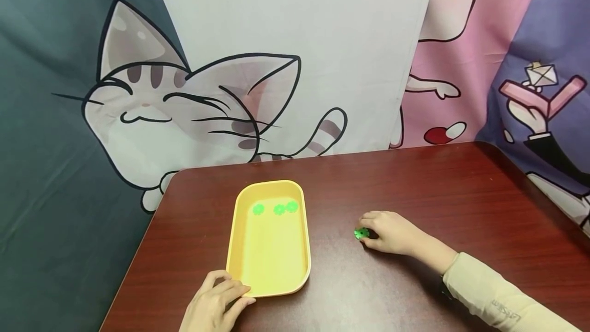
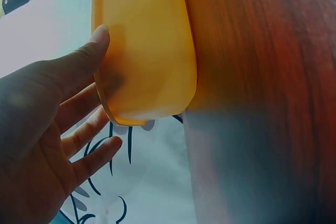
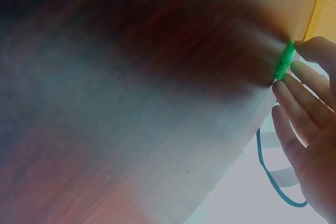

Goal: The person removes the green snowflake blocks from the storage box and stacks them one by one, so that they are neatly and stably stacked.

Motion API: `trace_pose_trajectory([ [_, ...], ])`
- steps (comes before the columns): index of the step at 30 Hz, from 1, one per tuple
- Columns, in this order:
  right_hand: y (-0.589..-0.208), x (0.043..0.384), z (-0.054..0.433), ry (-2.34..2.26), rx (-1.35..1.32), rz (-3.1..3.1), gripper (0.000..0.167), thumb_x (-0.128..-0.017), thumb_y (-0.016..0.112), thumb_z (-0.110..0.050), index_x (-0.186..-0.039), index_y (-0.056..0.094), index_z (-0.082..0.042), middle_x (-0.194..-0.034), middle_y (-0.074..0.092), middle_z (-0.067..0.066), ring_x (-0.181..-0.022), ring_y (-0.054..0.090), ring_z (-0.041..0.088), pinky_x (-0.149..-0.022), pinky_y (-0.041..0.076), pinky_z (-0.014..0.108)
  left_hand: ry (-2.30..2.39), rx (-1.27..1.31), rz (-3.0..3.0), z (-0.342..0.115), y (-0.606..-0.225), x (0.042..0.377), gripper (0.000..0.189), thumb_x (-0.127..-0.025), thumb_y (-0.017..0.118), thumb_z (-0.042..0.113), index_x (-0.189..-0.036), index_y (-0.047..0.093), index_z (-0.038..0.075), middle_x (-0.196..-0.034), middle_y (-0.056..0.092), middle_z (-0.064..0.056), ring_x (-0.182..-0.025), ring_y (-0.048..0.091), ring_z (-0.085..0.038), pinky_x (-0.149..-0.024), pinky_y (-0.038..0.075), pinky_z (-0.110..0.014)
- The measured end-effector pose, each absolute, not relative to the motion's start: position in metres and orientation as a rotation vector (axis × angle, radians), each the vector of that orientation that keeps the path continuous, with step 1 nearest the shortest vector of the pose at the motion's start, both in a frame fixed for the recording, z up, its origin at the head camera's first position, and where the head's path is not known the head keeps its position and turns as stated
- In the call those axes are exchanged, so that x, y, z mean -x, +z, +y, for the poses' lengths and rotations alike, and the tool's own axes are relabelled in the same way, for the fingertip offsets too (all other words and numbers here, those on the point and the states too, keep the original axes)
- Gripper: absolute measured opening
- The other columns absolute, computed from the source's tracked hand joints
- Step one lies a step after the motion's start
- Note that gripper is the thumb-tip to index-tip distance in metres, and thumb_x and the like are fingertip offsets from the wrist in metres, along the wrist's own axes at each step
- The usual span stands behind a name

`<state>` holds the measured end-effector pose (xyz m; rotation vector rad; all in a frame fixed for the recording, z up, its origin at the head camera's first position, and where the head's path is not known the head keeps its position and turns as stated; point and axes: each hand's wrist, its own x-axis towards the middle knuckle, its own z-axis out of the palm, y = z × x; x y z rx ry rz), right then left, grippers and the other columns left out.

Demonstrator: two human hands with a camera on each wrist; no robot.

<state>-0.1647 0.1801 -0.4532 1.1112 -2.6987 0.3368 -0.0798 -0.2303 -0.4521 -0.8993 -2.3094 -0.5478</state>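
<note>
A yellow tray (image 1: 269, 250) stands on the table, with 3 small green notched discs (image 1: 258, 209) lying flat near its far end. My left hand (image 1: 214, 301) holds the tray's near left corner; in the left wrist view the thumb (image 2: 100, 40) lies along one side of the rim and the other fingers are spread behind it. To the right of the tray, my right hand (image 1: 392, 232) pinches another green notched disc (image 1: 361, 233) at the tabletop. The right wrist view shows this disc (image 3: 285, 61) edge-on between thumb and fingertips.
The dark red-brown wooden table (image 1: 350, 183) has rounded far corners. Behind it hangs a cloth backdrop (image 1: 295, 24) printed with a cartoon cat and other figures, close to the table's far edge.
</note>
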Motion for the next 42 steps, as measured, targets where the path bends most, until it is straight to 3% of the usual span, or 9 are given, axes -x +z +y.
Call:
trace_pose_trajectory([
  [3,-0.453,0.167,0.180,0.331,-1.125,-2.690,0.012,-0.079,0.071,-0.023,-0.088,0.066,-0.017,-0.086,0.059,-0.008,-0.075,0.052,0.003,-0.065,0.050,0.026,-0.545,0.914,-2.278,-0.230,-0.453,0.080,0.038,-0.091,0.051,0.050,-0.077,0.073,0.021,-0.076,0.063,0.017,-0.084,0.053,-0.013,-0.069,0.044,-0.016],
  [6,-0.454,0.169,0.181,0.324,-1.134,-2.682,0.015,-0.079,0.071,-0.024,-0.091,0.066,-0.018,-0.089,0.060,-0.008,-0.078,0.054,0.004,-0.068,0.051,0.027,-0.542,0.913,-2.279,-0.229,-0.452,0.080,0.036,-0.092,0.052,0.047,-0.078,0.073,0.021,-0.076,0.063,0.017,-0.084,0.053,-0.012,-0.069,0.044,-0.016],
  [13,-0.457,0.174,0.182,0.265,-1.192,-2.603,0.035,-0.076,0.073,-0.038,-0.104,0.066,-0.018,-0.105,0.063,-0.004,-0.096,0.060,0.014,-0.084,0.049,0.035,-0.474,0.853,-2.374,-0.227,-0.449,0.077,0.015,-0.072,0.076,0.036,-0.078,0.073,0.023,-0.077,0.063,0.019,-0.086,0.052,-0.008,-0.068,0.045,-0.016],
  [21,-0.430,0.196,0.160,0.226,-1.310,-2.478,0.030,-0.079,0.070,-0.030,-0.105,0.066,-0.014,-0.105,0.065,0.000,-0.097,0.060,0.017,-0.081,0.048,0.037,-0.410,0.792,-2.454,-0.225,-0.447,0.072,0.018,-0.065,0.081,0.034,-0.078,0.074,0.025,-0.078,0.062,0.021,-0.087,0.052,-0.008,-0.071,0.044,-0.016],
  [27,-0.386,0.235,0.120,0.240,-1.415,-2.468,0.029,-0.084,0.066,-0.030,-0.108,0.067,-0.014,-0.105,0.065,-0.002,-0.100,0.059,0.015,-0.083,0.048,0.037,-0.432,0.774,-2.462,-0.214,-0.446,0.071,0.017,-0.064,0.082,0.030,-0.078,0.074,0.022,-0.078,0.063,0.020,-0.087,0.053,-0.010,-0.071,0.045,-0.015],
  [31,-0.366,0.260,0.098,0.248,-1.502,-2.475,0.023,-0.086,0.064,-0.028,-0.105,0.067,-0.015,-0.100,0.066,-0.004,-0.094,0.060,0.012,-0.080,0.049,0.033,-0.479,0.788,-2.480,-0.202,-0.445,0.073,0.016,-0.066,0.081,0.028,-0.078,0.074,0.019,-0.078,0.064,0.019,-0.089,0.053,-0.012,-0.070,0.047,-0.015],
  [38,-0.352,0.286,0.062,0.269,-1.582,-2.491,0.019,-0.088,0.062,-0.026,-0.103,0.068,-0.017,-0.094,0.066,-0.005,-0.083,0.061,0.011,-0.077,0.051,0.033,-0.596,0.763,-2.693,-0.188,-0.438,0.074,0.017,-0.078,0.071,0.031,-0.087,0.076,0.017,-0.085,0.067,0.015,-0.095,0.051,-0.015,-0.071,0.050,-0.023],
  [42,-0.352,0.292,0.043,0.282,-1.628,-2.470,0.018,-0.086,0.064,-0.026,-0.100,0.069,-0.016,-0.091,0.067,-0.006,-0.078,0.060,0.009,-0.071,0.051,0.029,-0.634,0.779,-2.741,-0.183,-0.434,0.077,0.018,-0.080,0.069,0.032,-0.088,0.076,0.017,-0.086,0.068,0.014,-0.096,0.049,-0.014,-0.071,0.050,-0.022],
])
